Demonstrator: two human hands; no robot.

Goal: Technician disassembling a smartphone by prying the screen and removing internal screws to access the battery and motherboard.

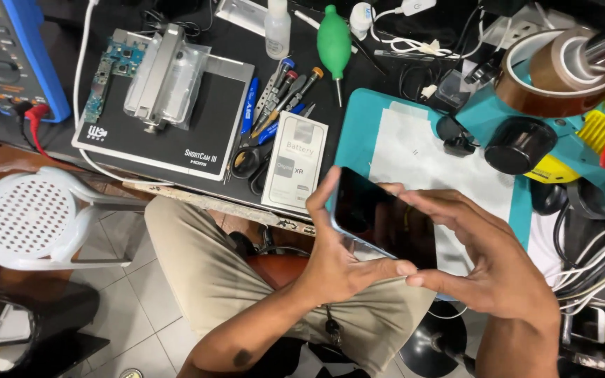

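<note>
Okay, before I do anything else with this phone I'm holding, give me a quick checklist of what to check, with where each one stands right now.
1. Both hands on the phone: ok. The left hand grips its near edge, and the right hand has fingers along its far side.
2. Phone supported over the teal mat: not ok. Part of it hangs past the bench edge, above the lap.
3. Landing spot on the white sheet: ok, bare patch showing.
4. Screen condition: cannot tell, the glass is dark and reflective.
5. Screwdrivers within reach: ok, lying beside the white battery box.
</note>
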